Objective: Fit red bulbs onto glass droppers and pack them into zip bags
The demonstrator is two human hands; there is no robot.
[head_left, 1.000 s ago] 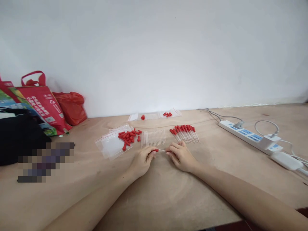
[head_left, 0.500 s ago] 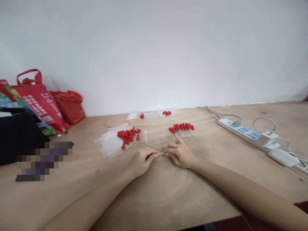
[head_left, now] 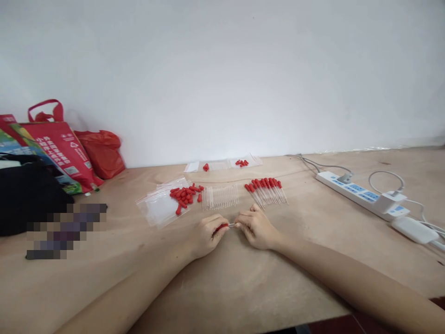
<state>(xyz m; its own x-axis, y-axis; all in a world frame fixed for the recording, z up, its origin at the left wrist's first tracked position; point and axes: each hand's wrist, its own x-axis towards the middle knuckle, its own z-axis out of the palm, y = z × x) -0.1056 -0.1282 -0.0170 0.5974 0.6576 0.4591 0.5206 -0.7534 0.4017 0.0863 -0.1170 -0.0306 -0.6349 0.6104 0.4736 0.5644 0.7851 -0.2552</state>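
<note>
Between thumb and fingers, my left hand grips a red rubber bulb. My right hand pinches a thin clear dropper tube, whose end meets the bulb; most of the tube is hidden behind the fingers. Past my hands lies a row of bare clear tubes. To their left is a heap of loose red bulbs, partly on clear zip bags. On the right, several droppers with red bulbs fitted lie side by side.
By the wall lie filled clear bags with red bulbs inside. A white power strip with plugs and cables is at the right. Red bags and a black bag stand at the left, near a blurred-out object.
My right hand has come slightly closer to my left, and less of the tube shows between them. More of the red bulb shows in my left fingers. The view has shifted slightly.
</note>
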